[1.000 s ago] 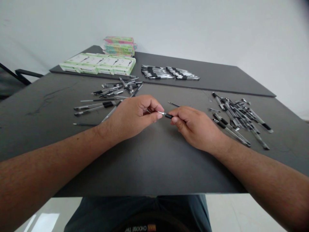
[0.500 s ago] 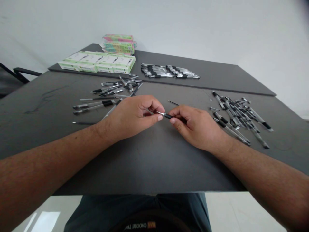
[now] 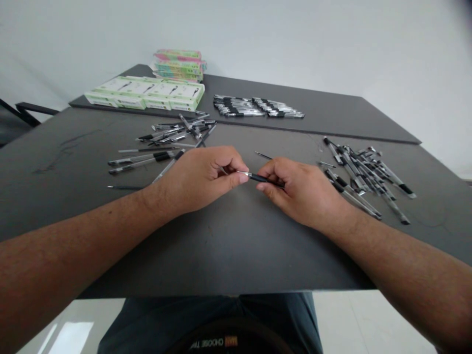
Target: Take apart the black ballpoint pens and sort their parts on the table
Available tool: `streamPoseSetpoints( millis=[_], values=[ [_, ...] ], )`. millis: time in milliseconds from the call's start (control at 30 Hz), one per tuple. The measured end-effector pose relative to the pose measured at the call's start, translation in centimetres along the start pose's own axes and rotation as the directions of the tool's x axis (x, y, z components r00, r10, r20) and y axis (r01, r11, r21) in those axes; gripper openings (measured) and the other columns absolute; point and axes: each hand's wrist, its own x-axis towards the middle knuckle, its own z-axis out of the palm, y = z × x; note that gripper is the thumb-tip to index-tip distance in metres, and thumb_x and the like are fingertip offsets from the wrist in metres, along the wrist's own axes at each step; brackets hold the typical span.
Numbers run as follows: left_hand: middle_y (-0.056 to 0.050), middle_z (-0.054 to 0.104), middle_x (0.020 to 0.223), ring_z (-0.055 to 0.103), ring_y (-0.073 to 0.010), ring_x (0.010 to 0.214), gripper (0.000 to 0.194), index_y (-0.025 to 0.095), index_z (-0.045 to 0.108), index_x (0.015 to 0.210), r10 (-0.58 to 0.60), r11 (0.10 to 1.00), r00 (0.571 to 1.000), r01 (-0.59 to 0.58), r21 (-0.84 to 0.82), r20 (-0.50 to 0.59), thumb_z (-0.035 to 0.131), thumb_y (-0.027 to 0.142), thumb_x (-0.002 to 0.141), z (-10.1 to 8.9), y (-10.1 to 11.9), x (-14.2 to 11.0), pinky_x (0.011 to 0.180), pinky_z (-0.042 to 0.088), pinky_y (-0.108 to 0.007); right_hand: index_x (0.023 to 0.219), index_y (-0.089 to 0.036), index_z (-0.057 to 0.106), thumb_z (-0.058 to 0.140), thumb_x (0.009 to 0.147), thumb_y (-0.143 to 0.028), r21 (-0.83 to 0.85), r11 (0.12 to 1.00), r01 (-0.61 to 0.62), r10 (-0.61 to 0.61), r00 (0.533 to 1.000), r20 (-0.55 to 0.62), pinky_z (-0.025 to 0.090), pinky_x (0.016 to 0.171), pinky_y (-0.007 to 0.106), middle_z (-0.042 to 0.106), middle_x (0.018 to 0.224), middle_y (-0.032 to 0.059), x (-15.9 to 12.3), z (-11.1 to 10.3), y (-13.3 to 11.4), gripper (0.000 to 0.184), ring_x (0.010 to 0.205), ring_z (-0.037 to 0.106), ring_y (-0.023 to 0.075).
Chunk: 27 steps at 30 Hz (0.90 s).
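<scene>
Nearest, a dark printed shirt [image 3: 210,319] shows below the front edge of the grey tabletop [image 3: 228,255]. Both forearms reach out over that edge, and the 2 hands meet near the middle on 1 slim pen [image 3: 258,178]. It is held level above the surface, its silver end toward the left hand [image 3: 195,182] and its black section running into the right hand [image 3: 302,191].

The left grip is pinched together on the silver end between thumb and forefinger. The right grip is clamped on the black section, with thumb and fingers curled around it. The step in hand looks like close work on this 1 pen, held from both sides, and any pull or turn would call for both pinches to stay firm on so thin a barrel.

Just beyond the hands lies a thin black-tipped refill [image 3: 262,155]. A loose heap of pens [image 3: 365,179] sits to the right, with 2 pens [image 3: 140,160] and a looser heap [image 3: 177,132] to the left. Farther off are tidy rows of pens [image 3: 258,106], white-and-green boxes [image 3: 143,93] and a stack of bright packets [image 3: 179,65].
</scene>
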Motion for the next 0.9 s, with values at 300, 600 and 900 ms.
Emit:
streamPoseSetpoints(
  millis=[300, 600, 900],
  values=[
    [0.001, 0.085, 0.092, 0.077, -0.0190, 0.084, 0.014, 0.027, 0.081, 0.100, 0.045, 0.999, 0.999, -0.045, 0.018, 0.007, 0.074, 0.038, 0.099, -0.03, -0.17, -0.02, 0.080, 0.053, -0.031, 0.112, -0.024, 0.075, 0.075, 0.104, -0.029, 0.016, 0.999, 0.050, -0.050, 0.999, -0.007, 0.055, 0.085, 0.034, 0.083, 0.106, 0.0064, -0.06, -0.36, -0.12, 0.010, 0.095, 0.075, 0.0238],
    [0.000, 0.086, 0.093, 0.078, -0.0190, 0.085, 0.013, 0.026, 0.081, 0.100, 0.079, 0.997, 0.997, -0.079, 0.017, 0.018, 0.074, 0.037, 0.099, -0.03, -0.29, -0.08, 0.079, 0.052, -0.031, 0.110, -0.024, 0.075, 0.075, 0.105, -0.029, -0.009, 0.999, 0.035, -0.034, 0.999, 0.035, 0.053, 0.082, 0.034, 0.081, 0.098, 0.0046, -0.03, -0.34, -0.20, 0.007, 0.088, 0.073, 0.0228],
    [0.000, 0.084, 0.095, 0.076, -0.0195, 0.087, 0.014, 0.027, 0.081, 0.100, 0.070, 0.997, 0.997, -0.071, 0.019, 0.038, 0.073, 0.038, 0.100, -0.09, -0.25, -0.01, 0.084, 0.052, -0.031, 0.109, -0.024, 0.074, 0.071, 0.109, -0.033, 0.005, 0.999, 0.051, -0.051, 0.997, 0.063, 0.051, 0.081, 0.034, 0.082, 0.098, 0.0045, 0.08, -0.51, -0.15, 0.009, 0.087, 0.071, 0.0222]
  ],
)
